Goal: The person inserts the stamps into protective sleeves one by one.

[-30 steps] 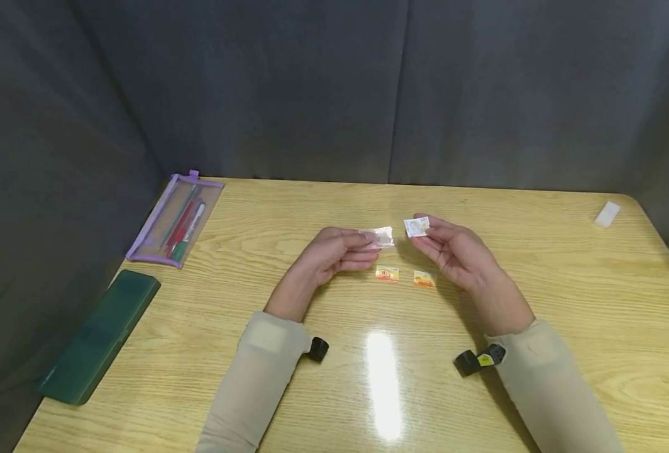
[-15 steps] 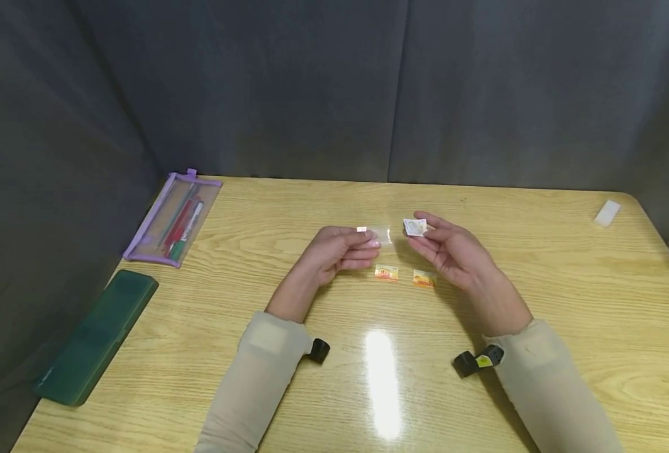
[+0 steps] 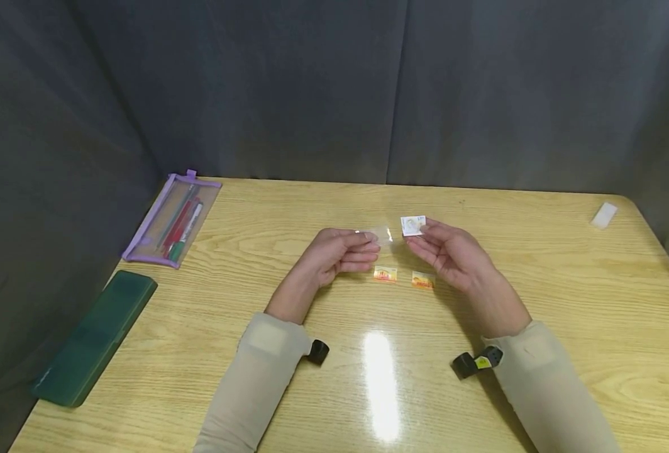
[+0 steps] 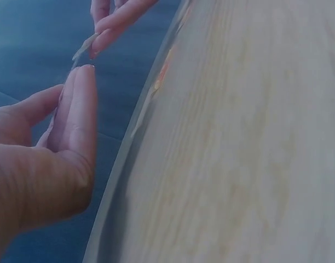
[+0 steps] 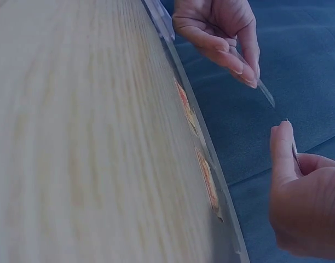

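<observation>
My left hand (image 3: 340, 255) pinches a small clear plastic sleeve (image 3: 383, 236) between thumb and fingers, above the table. Facing it, my right hand (image 3: 453, 255) pinches a small white stamp (image 3: 412, 225) with a faint printed picture. A narrow gap separates sleeve and stamp in the head view. Below the hands lie two yellow-orange stamps, a left one (image 3: 385, 274) and a right one (image 3: 423, 280), flat on the wood. Both wrist views catch the held pieces nearly edge-on: the sleeve (image 5: 267, 94) juts past the left fingertips, and the stamp (image 4: 84, 46) shows at the right fingertips.
A purple-edged mesh pencil pouch (image 3: 148, 226) with pens lies at the table's far left. Nearer stands a dark green case (image 3: 97, 340). A white block (image 3: 604, 215) rests at the far right corner. Dark curtains (image 3: 334, 94) border the table behind.
The white stamp has shifted slightly left, and its printed face now tilts more toward the head camera. The sleeve has tilted, with less glare on it. Both hands keep their pinch.
</observation>
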Tool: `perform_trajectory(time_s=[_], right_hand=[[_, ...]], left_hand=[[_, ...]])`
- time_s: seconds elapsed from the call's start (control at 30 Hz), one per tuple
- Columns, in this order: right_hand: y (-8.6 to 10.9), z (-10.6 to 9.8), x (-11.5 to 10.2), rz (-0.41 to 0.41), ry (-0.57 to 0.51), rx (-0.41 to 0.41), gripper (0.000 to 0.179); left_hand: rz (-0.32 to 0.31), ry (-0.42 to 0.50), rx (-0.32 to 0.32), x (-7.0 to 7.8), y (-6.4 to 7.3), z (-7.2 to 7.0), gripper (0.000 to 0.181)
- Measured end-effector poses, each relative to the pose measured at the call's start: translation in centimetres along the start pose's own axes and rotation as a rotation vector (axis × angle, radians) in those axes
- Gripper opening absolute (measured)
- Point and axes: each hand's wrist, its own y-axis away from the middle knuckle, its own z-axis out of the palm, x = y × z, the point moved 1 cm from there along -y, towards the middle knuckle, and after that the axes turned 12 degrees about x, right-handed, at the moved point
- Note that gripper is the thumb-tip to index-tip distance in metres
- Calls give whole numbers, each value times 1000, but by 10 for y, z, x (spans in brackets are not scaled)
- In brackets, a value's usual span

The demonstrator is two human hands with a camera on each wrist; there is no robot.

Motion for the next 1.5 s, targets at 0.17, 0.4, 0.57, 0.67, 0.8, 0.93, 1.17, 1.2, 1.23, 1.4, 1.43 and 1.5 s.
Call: perform_trajectory(time_s=[0.17, 0.4, 0.57, 0.67, 0.8, 0.93, 1.17, 1.2, 1.23, 1.4, 1.43, 1.5], right_hand=[[0, -1, 2, -1, -15, -5, 23], [-1, 0, 4, 6, -39, -24, 9], [-1, 1, 3, 2, -26, -22, 11], [-1, 1, 3, 2, -19, -21, 14], [-1, 2, 4, 0, -7, -20, 20], [-2, 4, 5, 2, -2, -17, 21], [-1, 7, 7, 7, 13, -15, 16], [-1, 7, 7, 5, 17, -13, 15], [-1, 8, 7, 4, 22, -12, 15], [0, 9, 8, -10, 58, -1, 16], [0, 9, 8, -12, 63, 3, 17], [0, 9, 8, -18, 70, 9, 17]], left_hand=[[4, 1, -7, 0, 0, -1, 30], [-10, 18, 23, 1, -1, -1, 28], [-6, 34, 37, 1, -3, -1, 30], [-1, 21, 28, 1, -4, 0, 31], [-4, 16, 27, 0, -4, 0, 32], [-9, 22, 36, 0, -3, 1, 31], [-12, 6, 26, 0, -2, 3, 30], [-10, -1, 25, 1, -1, 4, 30], [-8, -9, 25, 1, -1, 4, 31], [7, -39, 28, 2, 0, 4, 33], [10, -42, 29, 2, 0, 4, 33], [12, -46, 30, 2, 0, 4, 32]])
